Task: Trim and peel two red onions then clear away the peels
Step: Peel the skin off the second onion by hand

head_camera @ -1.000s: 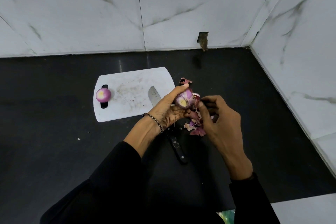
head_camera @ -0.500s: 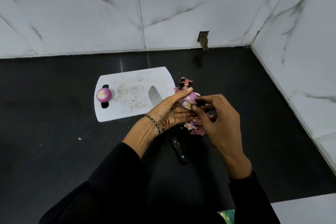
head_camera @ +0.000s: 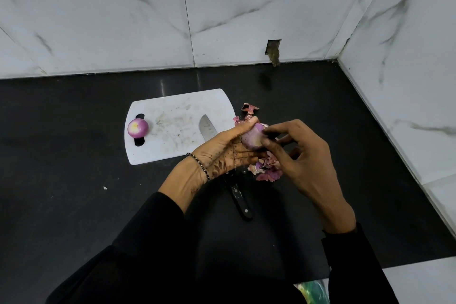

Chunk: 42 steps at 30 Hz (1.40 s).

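1. The first onion (head_camera: 137, 128) sits on the left end of the cutting board (head_camera: 177, 111), over its handle slot. It is glossy purple with the pale core up and all its skin off.
2. The knife (head_camera: 208, 128) lies idle, blade on the board and handle on the dark worktop (head_camera: 74, 155).
3. The left hand (head_camera: 222, 150) has its grip curled round the second onion (head_camera: 251, 139), held above the worktop just right of the board. Since a second ago the onion has turned, so a smooth pale-purple flank shows instead of the cut end.
4. The right hand (head_camera: 301, 158) has risen to it — thumb and forefinger pinch its right side, probably at the last skin.
5. Peels (head_camera: 267, 170) are heaped beneath, not yet cleared.
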Each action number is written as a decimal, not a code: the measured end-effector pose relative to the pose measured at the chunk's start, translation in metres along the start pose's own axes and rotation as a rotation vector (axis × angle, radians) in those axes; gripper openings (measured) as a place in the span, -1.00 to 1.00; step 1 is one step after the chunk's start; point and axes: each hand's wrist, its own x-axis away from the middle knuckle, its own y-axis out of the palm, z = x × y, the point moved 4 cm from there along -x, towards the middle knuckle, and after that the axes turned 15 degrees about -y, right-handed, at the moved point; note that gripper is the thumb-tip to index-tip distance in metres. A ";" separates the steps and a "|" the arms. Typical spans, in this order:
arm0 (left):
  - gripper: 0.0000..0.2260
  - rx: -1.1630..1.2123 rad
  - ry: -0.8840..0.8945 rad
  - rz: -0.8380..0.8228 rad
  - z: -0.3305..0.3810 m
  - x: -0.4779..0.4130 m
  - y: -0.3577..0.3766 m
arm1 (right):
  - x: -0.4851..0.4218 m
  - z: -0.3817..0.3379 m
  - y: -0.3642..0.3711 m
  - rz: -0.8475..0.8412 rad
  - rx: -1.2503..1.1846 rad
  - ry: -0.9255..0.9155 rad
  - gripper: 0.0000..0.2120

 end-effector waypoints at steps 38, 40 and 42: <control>-0.66 0.286 -0.008 -0.153 0.001 -0.008 -0.010 | -0.027 -0.004 -0.009 -0.112 -0.104 -0.190 -0.87; -0.67 0.284 -0.001 -0.135 0.002 -0.009 -0.010 | -0.026 -0.004 -0.009 -0.106 -0.093 -0.190 -0.86; -0.70 0.274 0.013 -0.127 0.003 -0.009 -0.009 | -0.026 -0.004 -0.009 -0.107 -0.079 -0.194 -0.86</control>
